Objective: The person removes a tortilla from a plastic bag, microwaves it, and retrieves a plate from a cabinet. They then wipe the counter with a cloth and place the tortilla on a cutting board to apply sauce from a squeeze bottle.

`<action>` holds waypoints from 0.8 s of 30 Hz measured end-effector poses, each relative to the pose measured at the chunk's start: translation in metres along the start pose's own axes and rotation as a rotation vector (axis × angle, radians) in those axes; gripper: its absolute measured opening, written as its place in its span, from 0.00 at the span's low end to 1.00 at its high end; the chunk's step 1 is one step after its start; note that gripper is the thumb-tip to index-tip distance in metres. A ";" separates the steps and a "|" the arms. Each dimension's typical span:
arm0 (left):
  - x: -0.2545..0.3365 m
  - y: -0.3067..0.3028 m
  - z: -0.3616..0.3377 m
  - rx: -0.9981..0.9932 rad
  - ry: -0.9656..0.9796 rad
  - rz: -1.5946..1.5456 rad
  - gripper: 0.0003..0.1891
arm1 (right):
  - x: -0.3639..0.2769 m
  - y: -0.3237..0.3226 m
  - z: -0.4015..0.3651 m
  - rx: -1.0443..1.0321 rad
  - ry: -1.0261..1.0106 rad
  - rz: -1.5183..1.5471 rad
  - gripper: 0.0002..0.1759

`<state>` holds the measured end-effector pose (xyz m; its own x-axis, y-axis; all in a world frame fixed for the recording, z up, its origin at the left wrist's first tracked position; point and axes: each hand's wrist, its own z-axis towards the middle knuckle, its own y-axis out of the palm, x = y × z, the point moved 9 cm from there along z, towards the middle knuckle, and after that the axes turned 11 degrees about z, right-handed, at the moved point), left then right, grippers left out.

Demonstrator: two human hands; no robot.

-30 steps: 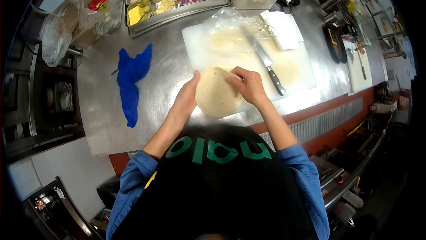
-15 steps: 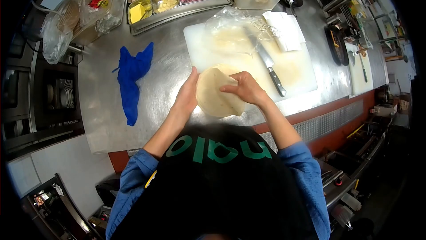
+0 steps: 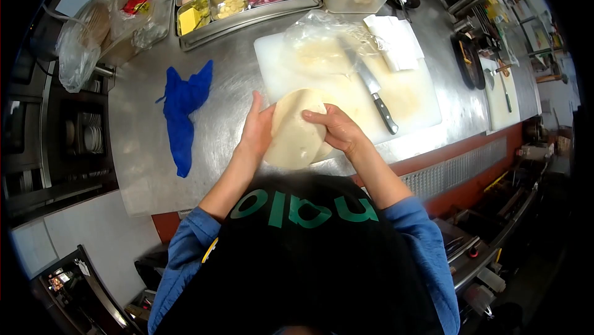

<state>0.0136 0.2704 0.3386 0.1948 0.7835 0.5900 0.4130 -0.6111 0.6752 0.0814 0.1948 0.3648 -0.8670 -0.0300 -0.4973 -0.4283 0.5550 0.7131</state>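
Note:
Round pale flatbreads (image 3: 296,134), seemingly stacked, are held between my two hands in front of my body. My right hand (image 3: 337,127) pinches them at the right side, thumb on top. Behind their left edge lies my left hand (image 3: 257,127), its thumb raised and apart, the other fingers partly hidden under the flatbreads. Just beyond is a white cutting board (image 3: 278,65), bearing a knife (image 3: 385,114) with a black handle, a crumpled clear plastic bag (image 3: 309,34) and folded white paper (image 3: 396,43).
A blue cloth (image 3: 180,118) lies on the steel table (image 3: 235,87) to the left. A tray (image 3: 247,19) of small metal food containers stands at the back, beside a plastic bin (image 3: 356,0). Plastic bags (image 3: 80,44) hang at the far left.
The flatbreads have tilted and shifted slightly left, with a lower one now showing at the right. My left thumb has lifted away from their edge.

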 end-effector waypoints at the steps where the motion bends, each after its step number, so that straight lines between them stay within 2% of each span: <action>1: 0.000 0.002 -0.001 -0.003 -0.003 0.003 0.48 | 0.001 0.001 -0.001 0.002 -0.004 0.002 0.20; 7: 0.002 0.007 -0.002 -0.014 -0.021 -0.044 0.48 | -0.007 0.021 -0.022 -0.039 -0.031 -0.128 0.16; 10: 0.007 0.016 -0.015 0.096 -0.075 -0.049 0.46 | -0.015 0.023 -0.038 0.046 0.027 -0.278 0.15; 12: 0.003 0.016 -0.005 -0.135 -0.015 -0.212 0.40 | -0.054 0.004 -0.052 0.044 -0.316 -0.221 0.12; 13: -0.002 0.012 -0.003 -0.133 -0.015 -0.213 0.40 | -0.092 -0.016 -0.072 -0.012 -0.524 -0.265 0.11; 14: -0.002 0.003 -0.001 -0.062 0.052 -0.088 0.36 | -0.132 -0.041 -0.100 0.045 -0.651 -0.408 0.10; 15: -0.002 -0.008 0.004 0.006 0.119 0.038 0.32 | -0.162 -0.045 -0.136 0.259 -0.718 -0.405 0.11; 16: -0.021 -0.033 0.016 0.014 0.067 -0.006 0.25 | -0.193 -0.016 -0.174 0.405 -0.890 -0.469 0.13; 17: -0.018 -0.027 0.015 -0.002 0.064 -0.010 0.25 | -0.215 -0.018 -0.202 0.551 -0.927 -0.627 0.13; 19: -0.004 -0.015 0.007 0.080 0.160 0.325 0.26 | -0.244 -0.039 -0.238 0.830 -1.077 -1.047 0.12; 21: -0.007 -0.016 0.011 0.106 0.124 0.318 0.28 | -0.243 -0.056 -0.231 1.271 -0.823 -1.746 0.13; 23: -0.013 -0.026 0.010 0.227 0.049 0.292 0.27 | -0.225 -0.153 -0.192 1.198 -0.712 -1.729 0.18; 24: -0.013 -0.024 0.007 0.228 0.053 0.292 0.27 | -0.198 -0.167 -0.170 1.116 -0.689 -1.937 0.21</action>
<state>0.0075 0.2758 0.3114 0.2902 0.5691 0.7694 0.5353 -0.7630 0.3624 0.2810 -0.0329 0.4282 0.5086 -0.8338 -0.2148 0.1174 0.3143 -0.9420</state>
